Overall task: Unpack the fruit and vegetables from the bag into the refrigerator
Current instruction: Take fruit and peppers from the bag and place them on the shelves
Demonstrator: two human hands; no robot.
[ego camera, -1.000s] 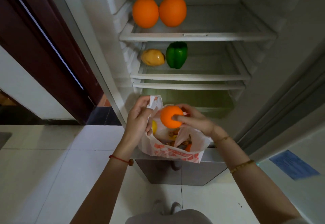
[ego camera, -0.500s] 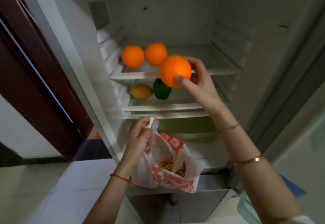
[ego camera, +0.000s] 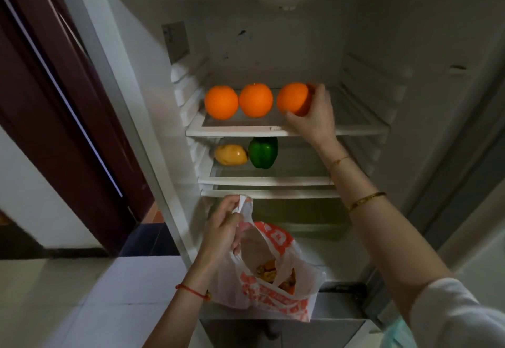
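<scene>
**Third orange at the top shelf**

Before the person stands the open refrigerator (ego camera: 382, 47), its white interior filling most of the view. On its upper shelf (ego camera: 235, 130) two oranges (ego camera: 221, 102) sit side by side, touching or nearly so. Just right of them the right hand (ego camera: 314, 118) curls its fingers round a third orange (ego camera: 292, 99), low over the same shelf; whether it rests on the shelf cannot be told. Below, the plastic bag (ego camera: 273, 293) hangs from the left hand (ego camera: 221, 233), which pinches its handle, with more produce inside. On the lower shelf (ego camera: 273, 181) a green pepper (ego camera: 263, 152) stands just beside a yellow mango (ego camera: 231, 154).
</scene>
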